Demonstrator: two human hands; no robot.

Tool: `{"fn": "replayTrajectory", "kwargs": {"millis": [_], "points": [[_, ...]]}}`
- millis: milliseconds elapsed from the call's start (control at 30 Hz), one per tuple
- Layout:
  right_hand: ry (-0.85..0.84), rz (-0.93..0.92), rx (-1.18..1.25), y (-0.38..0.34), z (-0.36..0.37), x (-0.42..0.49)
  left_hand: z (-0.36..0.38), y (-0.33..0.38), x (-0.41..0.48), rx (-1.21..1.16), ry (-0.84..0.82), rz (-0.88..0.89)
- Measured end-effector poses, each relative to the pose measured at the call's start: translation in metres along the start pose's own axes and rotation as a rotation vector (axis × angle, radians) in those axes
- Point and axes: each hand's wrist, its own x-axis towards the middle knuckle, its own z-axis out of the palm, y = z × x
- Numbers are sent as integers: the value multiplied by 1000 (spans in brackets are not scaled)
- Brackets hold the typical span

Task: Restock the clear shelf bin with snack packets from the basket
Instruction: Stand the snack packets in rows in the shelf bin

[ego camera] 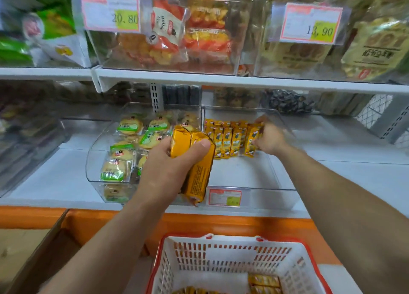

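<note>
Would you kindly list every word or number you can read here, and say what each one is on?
"20.80": on the upper-left price tag.
"13.90": on the upper-right price tag.
Too blurred to read: the small price tag on the front of the clear shelf bin, and the print on the yellow packets.
</note>
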Motion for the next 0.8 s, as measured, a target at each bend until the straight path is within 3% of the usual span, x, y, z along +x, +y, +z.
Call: {"fn": "replayTrajectory", "kwargs": {"millis": [233,567,667,733,800], "points": [[18,-16,-165,8,30,30,2,-14,17,-9,24,-29],[-100,81,160,9,14,8,11,-12,12,40,18,-48],[-31,52,149,-5,-9,-20,15,-10,7,35,5,-64],[-8,6,288,-22,-26,-56,19,-11,3,28,-11,-88],[-136,-31,526,-38,-40,-103,24,-11,-2,15,-29,-113]]}}
